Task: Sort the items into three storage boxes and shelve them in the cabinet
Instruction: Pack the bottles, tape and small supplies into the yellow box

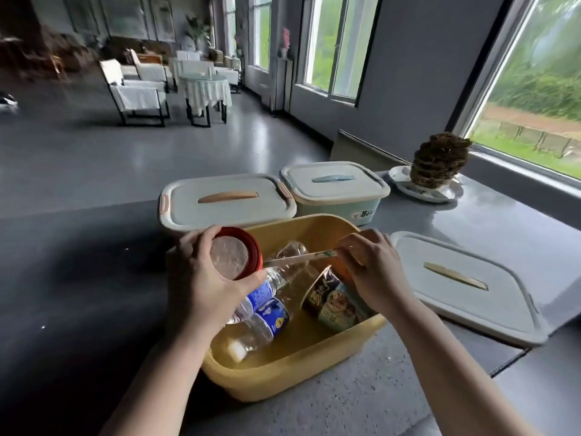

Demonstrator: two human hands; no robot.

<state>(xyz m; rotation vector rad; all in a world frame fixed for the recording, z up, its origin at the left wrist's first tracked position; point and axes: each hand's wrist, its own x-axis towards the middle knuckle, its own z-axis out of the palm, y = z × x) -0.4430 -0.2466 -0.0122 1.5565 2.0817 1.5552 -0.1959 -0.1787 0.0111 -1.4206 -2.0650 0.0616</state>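
Yellow box (283,372): smooth semi-gloss plastic. Bottles (267,313): clear glossy plastic, printed film labels. Lid (465,287): matt plastic. Countertop (78,278): matt dark, speckled.

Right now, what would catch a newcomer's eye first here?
The open yellow box in the middle, with clear water bottles and a noodle cup lying inside. Above it, the left hand grips a red-rimmed can and the right hand pinches a slim wrapped stick. The loose lid lies to the right.
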